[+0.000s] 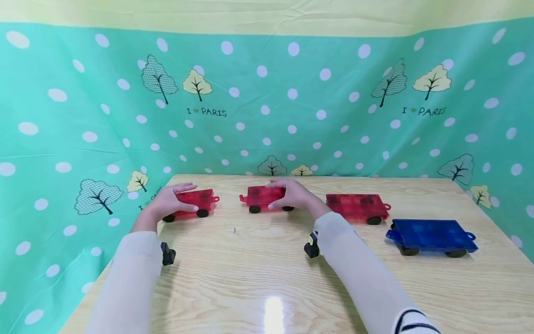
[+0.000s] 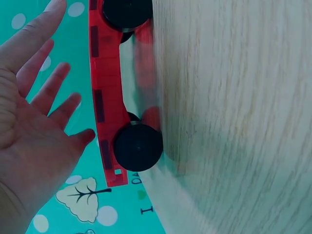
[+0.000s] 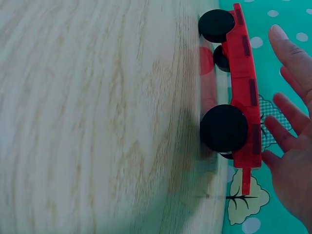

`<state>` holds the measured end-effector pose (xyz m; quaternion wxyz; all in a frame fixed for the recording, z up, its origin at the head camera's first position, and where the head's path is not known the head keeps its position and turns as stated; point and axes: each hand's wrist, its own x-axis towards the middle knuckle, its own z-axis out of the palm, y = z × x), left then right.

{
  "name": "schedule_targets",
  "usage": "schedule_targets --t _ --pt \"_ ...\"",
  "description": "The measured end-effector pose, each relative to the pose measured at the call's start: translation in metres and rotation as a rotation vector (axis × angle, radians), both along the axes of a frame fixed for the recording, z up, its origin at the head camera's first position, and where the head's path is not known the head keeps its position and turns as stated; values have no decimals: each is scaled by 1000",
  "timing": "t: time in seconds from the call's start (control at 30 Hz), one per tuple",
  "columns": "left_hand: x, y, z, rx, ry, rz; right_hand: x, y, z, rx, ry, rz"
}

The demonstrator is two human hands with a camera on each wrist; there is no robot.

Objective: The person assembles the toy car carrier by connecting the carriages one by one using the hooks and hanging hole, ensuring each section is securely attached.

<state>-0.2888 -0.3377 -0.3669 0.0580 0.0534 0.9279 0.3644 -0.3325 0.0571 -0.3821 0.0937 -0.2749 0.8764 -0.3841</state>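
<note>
At the table's far left stands a red toy train car on black wheels, a loop at its right end. My left hand reaches over its left part. Its fingers spread loosely beside the car in the left wrist view. A second red toy train car, with a hook at its left end, faces the first across a gap. My right hand is over its right part, fingers extended and apart. In the right wrist view the little finger is right at that car's edge.
To the right stand a third red toy car and, nearer, a blue toy car. A tiny object lies on the wooden table. A green dotted cloth hangs behind and along the sides.
</note>
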Motion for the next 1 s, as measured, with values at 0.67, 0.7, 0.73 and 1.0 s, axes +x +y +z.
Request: schedule_targets --t 0.67,0.7,0.73,1.0 --pt "-4 3 -2 -31 -56 20 -5 -4 -2 108 -12 -23" --pt "-4 4 -1 -38 -63 20 -5 -4 -2 111 -4 -23" --pt "-4 5 -1 -49 -67 17 -5 -4 -2 112 6 -21" --pt "-5 5 -2 -82 -88 34 -4 -4 -5 118 61 2"
